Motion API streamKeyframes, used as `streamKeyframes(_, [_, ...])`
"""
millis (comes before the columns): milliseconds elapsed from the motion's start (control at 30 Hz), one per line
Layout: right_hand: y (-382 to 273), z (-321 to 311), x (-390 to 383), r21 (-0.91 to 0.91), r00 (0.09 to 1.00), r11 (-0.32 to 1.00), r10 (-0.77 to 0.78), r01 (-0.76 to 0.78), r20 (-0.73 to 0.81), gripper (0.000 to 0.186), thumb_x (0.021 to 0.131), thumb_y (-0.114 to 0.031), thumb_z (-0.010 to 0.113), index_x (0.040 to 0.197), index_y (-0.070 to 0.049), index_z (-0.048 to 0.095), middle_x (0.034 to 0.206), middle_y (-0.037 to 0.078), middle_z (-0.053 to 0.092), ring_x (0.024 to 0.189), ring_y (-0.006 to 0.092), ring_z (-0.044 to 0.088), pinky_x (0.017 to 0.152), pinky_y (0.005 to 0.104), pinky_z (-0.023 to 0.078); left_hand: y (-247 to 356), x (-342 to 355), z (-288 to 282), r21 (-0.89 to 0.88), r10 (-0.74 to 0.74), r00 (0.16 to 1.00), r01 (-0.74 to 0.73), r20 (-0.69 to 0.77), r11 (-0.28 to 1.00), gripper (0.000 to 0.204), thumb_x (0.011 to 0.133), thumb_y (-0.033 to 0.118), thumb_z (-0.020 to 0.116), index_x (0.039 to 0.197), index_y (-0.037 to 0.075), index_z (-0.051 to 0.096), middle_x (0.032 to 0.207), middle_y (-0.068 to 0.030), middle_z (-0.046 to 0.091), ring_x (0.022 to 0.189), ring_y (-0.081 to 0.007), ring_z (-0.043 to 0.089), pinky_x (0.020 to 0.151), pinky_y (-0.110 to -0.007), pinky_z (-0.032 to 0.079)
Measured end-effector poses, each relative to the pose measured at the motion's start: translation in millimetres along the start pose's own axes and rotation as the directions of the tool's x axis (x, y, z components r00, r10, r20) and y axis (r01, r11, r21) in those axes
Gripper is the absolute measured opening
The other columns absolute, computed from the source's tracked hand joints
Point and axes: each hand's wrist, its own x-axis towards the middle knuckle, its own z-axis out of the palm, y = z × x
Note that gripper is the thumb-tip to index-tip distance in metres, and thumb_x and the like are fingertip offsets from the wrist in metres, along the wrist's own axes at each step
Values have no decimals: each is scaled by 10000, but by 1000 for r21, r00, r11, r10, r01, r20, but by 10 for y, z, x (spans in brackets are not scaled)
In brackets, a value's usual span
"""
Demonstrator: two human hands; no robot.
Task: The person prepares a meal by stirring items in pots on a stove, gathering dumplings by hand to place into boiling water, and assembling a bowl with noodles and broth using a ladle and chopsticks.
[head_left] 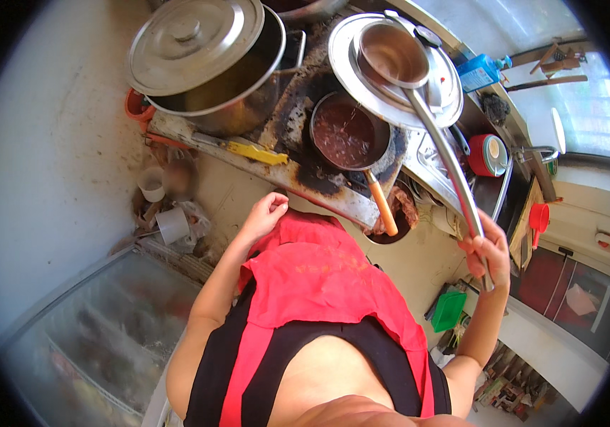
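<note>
My right hand (488,250) grips the lower end of a long metal handle. It belongs to a ladle (454,167), whose round bowl (392,57) hangs over a shiny metal lid (344,43) at the back right. The bowl's inside looks brownish; I cannot tell how much liquid it holds. Left of the lid, a saucepan (347,132) with a wooden handle (382,203) sits on the stove, with dark reddish-brown liquid in it. My left hand (268,213) is loosely closed near the stove's front edge, by my red apron (326,263), with nothing visible in it.
A large stockpot (248,96) stands at the back left, its lid (191,43) tilted partly off. A yellow-handled tool (256,152) lies on the sooty stove edge. A blue bottle (479,72) and red bowls (486,155) are at right. A glass-topped freezer (105,334) stands at lower left.
</note>
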Motion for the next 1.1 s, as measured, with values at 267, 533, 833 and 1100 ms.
streamKeyframes(267, [-1105, 1429, 1818, -731, 872, 532, -455, 427, 178, 536, 830, -99, 592, 1353, -126, 476, 742, 16, 567, 502, 75, 490, 473, 213, 400, -302, 70, -488, -129, -18, 995, 6, -94, 992, 183, 912, 153, 587, 1052, 37, 578, 897, 9, 602, 807, -79, 536, 761, -247, 458])
streamKeyframes(533, [-1463, 2592, 3665, -883, 860, -429, -360, 192, 362, 194, 771, -97, 634, 947, -64, 710, 985, 139, 685, 878, 307, 681, 703, 411, 559, -321, -8, -761, -212, -87, 986, 55, -144, 976, 197, 920, 169, 582, 1056, 26, 580, 875, 8, 590, 800, -71, 527, 749, -230, 446])
streamKeyframes(833, [-1616, 2633, 4098, -947, 977, 253, 30, 199, 213, 154, 760, -97, 639, 648, 4, 608, 627, 76, 600, 436, 155, 524, 413, 274, 440, -399, -84, -823, -226, -148, 965, 99, -215, 969, 198, 919, 167, 587, 1054, 23, 580, 878, -1, 595, 789, -78, 525, 740, -235, 452])
streamKeyframes(1100, [-1259, 1874, 3760, -14, 911, 987, 154, -161, 383, 134, 903, -80, 540, 775, -48, 512, 647, -1, 511, 481, 38, 473, 383, 166, 369, -386, 54, -749, -144, -109, 987, 91, -121, 985, 208, 933, 174, 551, 1085, 33, 561, 976, -24, 591, 882, -117, 562, 805, -258, 453])
